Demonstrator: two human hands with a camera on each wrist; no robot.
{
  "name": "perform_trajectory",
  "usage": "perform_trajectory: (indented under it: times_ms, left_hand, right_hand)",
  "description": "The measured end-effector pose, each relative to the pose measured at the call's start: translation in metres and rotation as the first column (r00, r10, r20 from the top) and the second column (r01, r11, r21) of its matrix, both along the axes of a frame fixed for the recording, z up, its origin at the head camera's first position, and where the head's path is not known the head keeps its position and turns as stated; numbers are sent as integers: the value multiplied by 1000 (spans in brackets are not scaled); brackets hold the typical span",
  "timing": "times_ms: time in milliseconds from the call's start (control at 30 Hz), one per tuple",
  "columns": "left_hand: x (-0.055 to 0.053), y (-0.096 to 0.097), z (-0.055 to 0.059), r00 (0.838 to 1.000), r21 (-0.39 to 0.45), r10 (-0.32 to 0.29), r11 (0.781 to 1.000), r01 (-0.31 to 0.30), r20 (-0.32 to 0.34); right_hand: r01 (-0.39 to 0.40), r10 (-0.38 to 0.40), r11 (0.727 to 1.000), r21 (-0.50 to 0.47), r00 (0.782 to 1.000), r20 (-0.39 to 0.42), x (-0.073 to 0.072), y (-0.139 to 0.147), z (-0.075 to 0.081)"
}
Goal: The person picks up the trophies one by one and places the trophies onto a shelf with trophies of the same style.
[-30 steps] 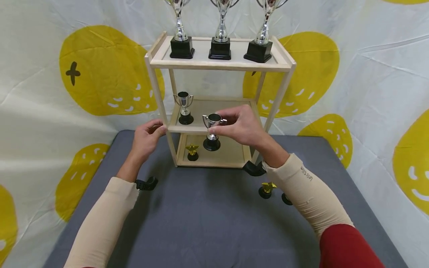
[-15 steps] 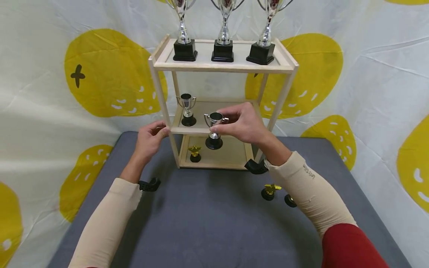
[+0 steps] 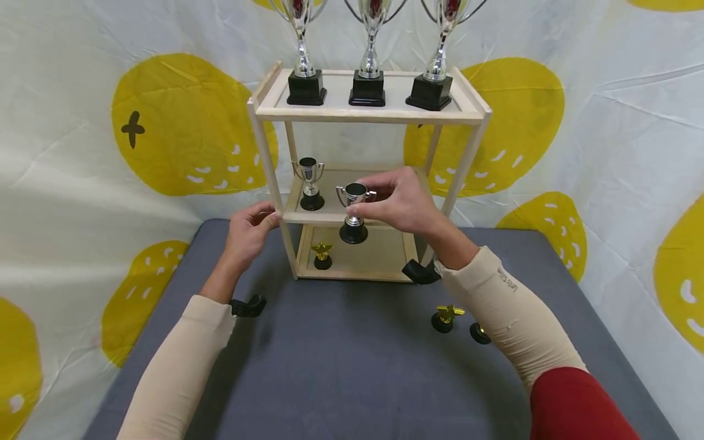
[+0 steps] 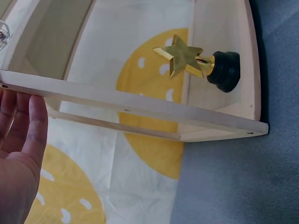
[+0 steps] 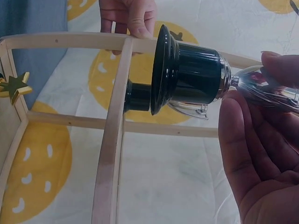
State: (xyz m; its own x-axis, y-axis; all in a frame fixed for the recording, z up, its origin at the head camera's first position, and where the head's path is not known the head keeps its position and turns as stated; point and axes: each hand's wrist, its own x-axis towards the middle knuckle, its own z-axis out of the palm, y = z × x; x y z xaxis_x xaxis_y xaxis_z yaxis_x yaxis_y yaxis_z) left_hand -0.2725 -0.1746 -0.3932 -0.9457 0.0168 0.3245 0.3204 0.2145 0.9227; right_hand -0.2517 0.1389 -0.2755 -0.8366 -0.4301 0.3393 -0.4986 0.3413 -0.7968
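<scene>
Trophies (image 3: 370,64) atop rack (image 3: 374,115), standing cup (image 3: 310,178) left of held cup (image 3: 355,197), gold star (image 3: 321,249) below

From my distant post I see the wooden rack (image 3: 370,115) standing on the table (image 3: 341,354). Three large trophy cups (image 3: 370,61) stand across its top shelf. One small cup (image 3: 310,176) stands left on the middle shelf; a second cup (image 3: 355,194), in the right hand (image 3: 398,198), is before this shelf. A star trophy (image 3: 322,251) stands left on the bottom shelf (image 3: 379,256); another (image 3: 448,315) is on the table, right.
</scene>
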Motion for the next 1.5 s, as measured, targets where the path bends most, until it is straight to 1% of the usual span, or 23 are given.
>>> perform_trajectory:
  times_ms: [167,333,500,733,900,1300,1500]
  left_hand:
    - [2,-1,-3,1000,-19,0,1000,0,15]
    - [3,-1,-3,1000,-9,-6,1000,6,12]
    - [3,-1,-2,1000,8,-4,1000,4,8]
    - [3,0,-2,1000,8,-5,1000,5,5]
    - [2,0,-1,1000,2,-3,1000,3,2]
    - [1,0,1,1000,-7,-1,1000,1,5]
    - [-1,1,1,1000,-21,7,1000,-7,5]
  right_hand:
    - [-3,3,1000,18,1000,2,-2,-2,-1]
    - [12,-12,1000,9,1000,0,-4,-2,-2]
    - [26,-26,1000,-15,1000,13,-8,-2,-2]
    - [36,-35,999,-32,999,35,-14,-2,-2]
    - [43,-42,998,-44,999,29,-19,-2,0]
    - [56,-56,998,-15,998,38,-26,-2,4]
    - [50,-49,999,-22,998,40,-31,-1,4]
